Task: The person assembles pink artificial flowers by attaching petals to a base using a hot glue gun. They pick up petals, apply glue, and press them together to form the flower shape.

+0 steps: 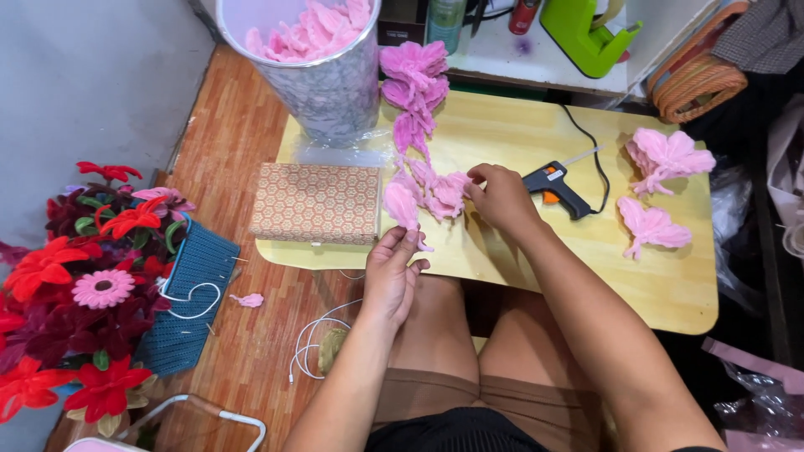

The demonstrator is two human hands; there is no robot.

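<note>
My left hand (390, 272) holds a fuzzy pink petal piece (400, 205) at the near edge of a low wooden table (536, 259). My right hand (501, 197) pinches the end of a pink chain of petals (440, 191) that runs up the table toward a further pink cluster (414, 84). A black and orange glue gun (556, 189) lies just right of my right hand, its cord trailing back. Two more pink petal bunches (667, 156) (652, 226) rest on the table's right side.
A patterned box (316, 202) sits on the table's left. A tall clear bin (327, 79) holds more pink pieces. Red and pink artificial flowers (79, 285) and a blue knitted bag (188, 293) stand on the wooden floor at left. A green tape dispenser (586, 33) sits behind.
</note>
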